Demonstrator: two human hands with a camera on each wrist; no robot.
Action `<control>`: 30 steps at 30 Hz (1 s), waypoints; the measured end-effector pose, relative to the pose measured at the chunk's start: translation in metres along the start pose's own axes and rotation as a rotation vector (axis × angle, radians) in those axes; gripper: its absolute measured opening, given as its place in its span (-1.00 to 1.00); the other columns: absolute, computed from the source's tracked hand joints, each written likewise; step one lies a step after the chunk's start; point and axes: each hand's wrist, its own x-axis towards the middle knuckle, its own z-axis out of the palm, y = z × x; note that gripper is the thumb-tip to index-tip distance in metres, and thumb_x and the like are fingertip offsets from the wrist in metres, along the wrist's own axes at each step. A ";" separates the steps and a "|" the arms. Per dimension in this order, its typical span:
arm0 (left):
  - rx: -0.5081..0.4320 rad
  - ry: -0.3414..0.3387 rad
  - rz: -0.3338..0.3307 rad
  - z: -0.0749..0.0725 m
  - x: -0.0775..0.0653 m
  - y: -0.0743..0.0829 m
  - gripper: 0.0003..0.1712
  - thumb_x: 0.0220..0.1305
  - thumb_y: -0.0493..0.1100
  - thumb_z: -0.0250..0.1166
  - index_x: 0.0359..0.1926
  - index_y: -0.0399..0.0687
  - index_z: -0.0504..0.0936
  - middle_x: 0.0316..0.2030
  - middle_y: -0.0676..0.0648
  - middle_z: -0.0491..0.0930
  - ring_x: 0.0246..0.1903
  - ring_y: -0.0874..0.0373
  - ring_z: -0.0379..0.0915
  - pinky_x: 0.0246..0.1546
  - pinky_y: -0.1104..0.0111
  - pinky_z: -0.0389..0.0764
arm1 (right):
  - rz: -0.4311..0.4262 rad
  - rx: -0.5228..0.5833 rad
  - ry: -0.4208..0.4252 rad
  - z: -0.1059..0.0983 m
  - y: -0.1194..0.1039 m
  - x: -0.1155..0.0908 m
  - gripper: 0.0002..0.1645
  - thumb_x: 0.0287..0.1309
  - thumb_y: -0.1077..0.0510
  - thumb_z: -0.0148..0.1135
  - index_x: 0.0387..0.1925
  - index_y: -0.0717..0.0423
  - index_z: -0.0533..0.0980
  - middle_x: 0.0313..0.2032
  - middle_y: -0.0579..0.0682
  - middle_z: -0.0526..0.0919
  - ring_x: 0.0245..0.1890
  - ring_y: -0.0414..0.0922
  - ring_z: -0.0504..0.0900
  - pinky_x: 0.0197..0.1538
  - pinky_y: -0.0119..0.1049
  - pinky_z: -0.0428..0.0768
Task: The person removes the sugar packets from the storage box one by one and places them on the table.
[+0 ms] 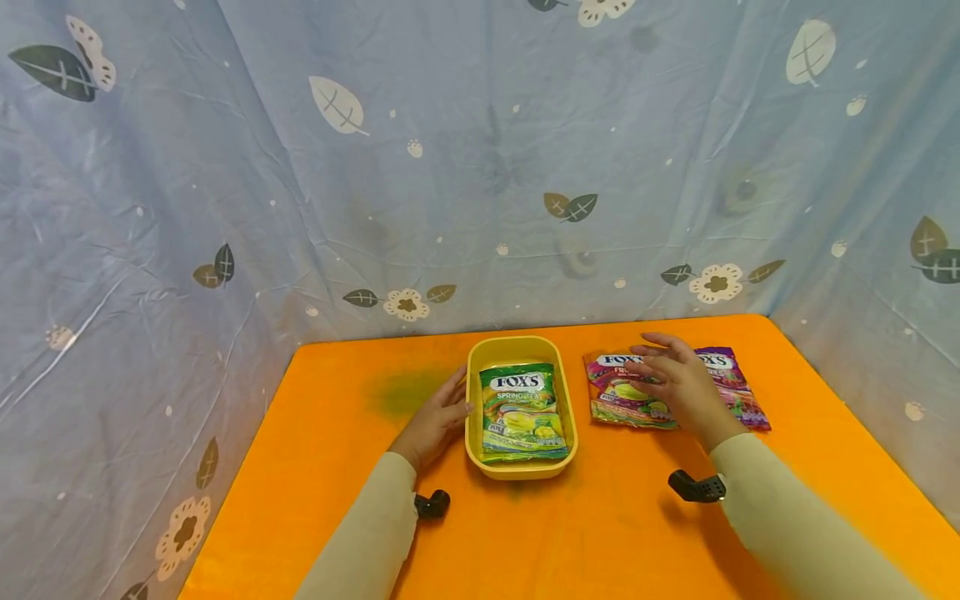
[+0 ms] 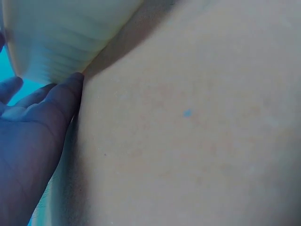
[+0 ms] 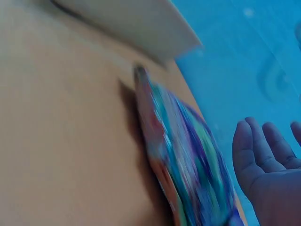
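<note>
Yellow tub [image 1: 521, 473] holds a green Fox's Spring Tea packet [image 1: 522, 417]. Left hand [image 1: 441, 418], fingers fairly straight, touches its side; gentle pressing should steady it. Right hand [image 1: 681, 385], fingers spread, empty, hovers, hiding where the red Fox's packet [image 1: 624, 397] and purple Fox's packet [image 1: 738, 385] meet; an edge pinch would suit these best.

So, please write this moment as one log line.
left hand: touching yellow tray | green bag: in tray | right hand: hovering over red bag | purple bag: beside red bag
</note>
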 end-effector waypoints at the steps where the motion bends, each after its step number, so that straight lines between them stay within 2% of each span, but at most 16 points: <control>1: 0.003 0.006 -0.005 0.000 0.000 0.000 -0.10 0.60 -0.30 0.19 0.79 0.11 0.04 0.70 -0.19 0.05 0.61 -0.18 0.08 0.48 -0.04 0.34 | 0.001 -0.012 -0.009 0.007 0.001 0.000 -0.52 0.75 0.13 -0.01 0.53 0.03 0.24 0.28 -0.02 0.52 0.26 0.02 0.67 0.21 -0.14 0.69; 3: 0.004 0.017 -0.014 0.000 -0.001 0.000 -0.10 0.59 -0.29 0.20 0.79 0.12 0.05 0.70 -0.19 0.06 0.61 -0.17 0.11 0.48 -0.03 0.35 | 0.005 -0.026 -0.024 0.022 0.002 0.001 -0.47 0.75 0.13 -0.03 0.57 0.11 0.21 0.30 0.04 0.51 0.27 0.05 0.67 0.24 -0.11 0.68; 6: 0.006 0.024 -0.019 0.000 -0.003 -0.001 -0.10 0.59 -0.29 0.21 0.78 0.13 0.06 0.70 -0.19 0.06 0.60 -0.16 0.11 0.47 -0.02 0.36 | 0.010 -0.046 -0.044 0.043 0.002 0.002 -0.43 0.73 0.15 -0.05 0.60 0.19 0.18 0.39 0.25 0.45 0.26 0.07 0.67 0.26 -0.05 0.66; 10: -0.005 0.003 -0.007 0.001 -0.003 -0.001 -0.10 0.60 -0.31 0.19 0.79 0.09 0.03 0.70 -0.22 0.02 0.61 -0.19 0.08 0.48 -0.05 0.36 | 0.017 -0.046 -0.083 0.068 0.002 0.000 -0.39 0.69 0.18 -0.04 0.61 0.22 0.18 0.50 0.40 0.31 0.30 0.11 0.62 0.29 0.01 0.64; 15: -0.006 0.005 -0.007 0.002 -0.005 -0.003 -0.10 0.60 -0.31 0.19 0.79 0.07 0.03 0.70 -0.23 0.04 0.61 -0.19 0.08 0.48 -0.05 0.35 | 0.022 0.017 -0.174 0.094 0.006 -0.004 -0.33 0.67 0.19 -0.04 0.64 0.27 0.11 0.55 0.43 0.19 0.47 0.38 0.38 0.33 0.11 0.58; 18: 0.001 0.017 -0.010 0.002 -0.005 -0.003 -0.09 0.59 -0.30 0.21 0.79 0.08 0.04 0.69 -0.20 0.06 0.61 -0.16 0.10 0.49 -0.04 0.34 | 0.025 0.046 -0.201 0.107 0.009 -0.007 -0.29 0.65 0.19 0.03 0.65 0.28 0.09 0.58 0.44 0.12 0.51 0.46 0.25 0.35 0.15 0.55; 24: -0.016 0.009 0.016 0.003 -0.003 -0.004 -0.11 0.60 -0.31 0.18 0.79 0.06 0.03 0.70 -0.21 0.06 0.59 -0.20 0.15 0.49 -0.05 0.33 | 0.044 0.016 -0.202 0.121 0.009 -0.008 -0.22 0.63 0.16 0.07 0.68 0.24 0.04 0.62 0.39 0.05 0.57 0.43 0.11 0.43 0.28 0.42; 30: -0.017 0.013 0.011 0.003 -0.003 -0.004 -0.11 0.59 -0.30 0.19 0.79 0.07 0.05 0.69 -0.21 0.06 0.57 -0.20 0.19 0.47 -0.03 0.36 | 0.104 -0.125 -0.206 0.134 0.013 -0.004 -0.13 0.63 0.09 0.10 0.74 0.14 -0.03 0.69 0.32 -0.09 0.60 0.38 0.10 0.50 0.36 0.26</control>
